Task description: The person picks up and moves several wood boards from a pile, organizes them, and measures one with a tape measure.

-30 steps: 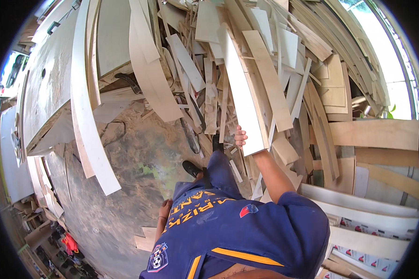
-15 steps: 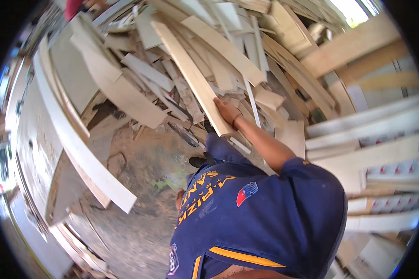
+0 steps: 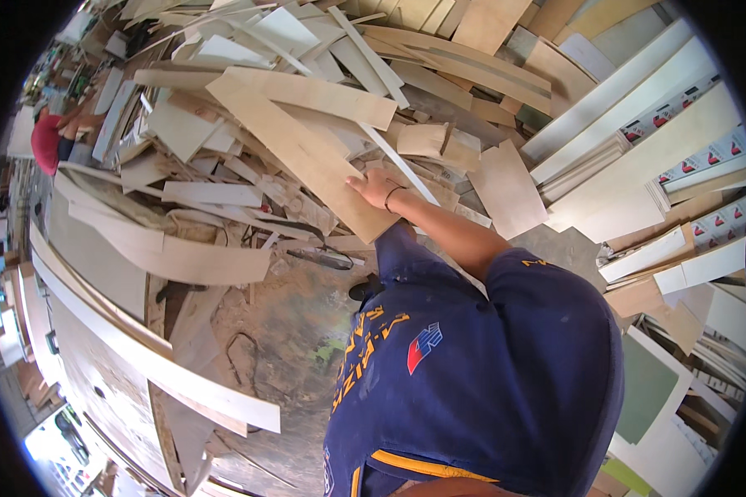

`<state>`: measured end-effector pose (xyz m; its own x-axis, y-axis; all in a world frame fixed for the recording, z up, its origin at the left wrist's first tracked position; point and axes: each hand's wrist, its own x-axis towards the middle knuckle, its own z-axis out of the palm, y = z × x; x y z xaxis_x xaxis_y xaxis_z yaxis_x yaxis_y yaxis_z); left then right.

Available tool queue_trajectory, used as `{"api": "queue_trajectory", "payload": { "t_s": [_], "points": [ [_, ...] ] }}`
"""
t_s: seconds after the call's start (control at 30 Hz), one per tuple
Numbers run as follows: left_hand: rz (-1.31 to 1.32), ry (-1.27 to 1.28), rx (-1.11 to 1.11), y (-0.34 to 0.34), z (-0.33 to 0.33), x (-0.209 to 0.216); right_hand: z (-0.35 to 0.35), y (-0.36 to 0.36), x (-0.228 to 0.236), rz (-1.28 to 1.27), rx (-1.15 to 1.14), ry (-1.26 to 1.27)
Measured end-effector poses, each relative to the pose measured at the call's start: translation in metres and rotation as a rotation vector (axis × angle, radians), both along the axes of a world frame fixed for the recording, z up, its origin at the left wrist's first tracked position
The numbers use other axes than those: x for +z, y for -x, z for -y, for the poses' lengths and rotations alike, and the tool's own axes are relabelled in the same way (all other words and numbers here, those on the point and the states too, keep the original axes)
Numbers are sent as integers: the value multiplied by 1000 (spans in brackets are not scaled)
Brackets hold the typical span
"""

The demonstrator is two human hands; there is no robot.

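My right hand [image 3: 376,189] is closed on the right edge of a long, pale wooden board [image 3: 307,161], close to its near end. A dark band circles the wrist. From my hand the board stretches away to the upper left, over the scrap pile, with its broad face turned up. Another pale plank [image 3: 319,95] crosses near its far end. A narrow white strip [image 3: 402,166] lies just beyond my fingers. My left hand is out of sight.
A heap of offcuts [image 3: 224,141] fills the area ahead. At left, a long white strip [image 3: 174,377] and curved boards [image 3: 174,253] lie over large panels. Stacked boards [image 3: 630,157] line the right. Far left, a person in red [image 3: 48,137] bends over.
My view has turned to the right. The board in my right hand has rolled, so more of its broad face shows. My left hand has gone out of view.
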<state>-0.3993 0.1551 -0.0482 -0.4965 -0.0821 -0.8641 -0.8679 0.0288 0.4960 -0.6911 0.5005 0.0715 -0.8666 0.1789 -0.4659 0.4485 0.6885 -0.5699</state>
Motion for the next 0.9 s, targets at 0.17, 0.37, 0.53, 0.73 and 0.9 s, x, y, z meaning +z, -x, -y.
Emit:
{"api": "queue_trajectory", "payload": {
  "t_s": [0.17, 0.37, 0.53, 0.73, 0.9],
  "points": [
    [49, 60, -137, 47, -26, 5, -42, 49, -20, 16, -9, 58],
    [85, 145, -295, 101, -61, 15, -91, 108, -65, -50, -16, 141],
    [101, 231, -396, 125, -86, 35, -117, 155, -77, -32, -44, 214],
    [146, 347, -478, 134, -108, 64, -135, 168, -108, 16, -20, 238],
    [230, 404, -507, 136, -136, 80, -164, 175, -135, -13, 131, 25]
  ]
}}
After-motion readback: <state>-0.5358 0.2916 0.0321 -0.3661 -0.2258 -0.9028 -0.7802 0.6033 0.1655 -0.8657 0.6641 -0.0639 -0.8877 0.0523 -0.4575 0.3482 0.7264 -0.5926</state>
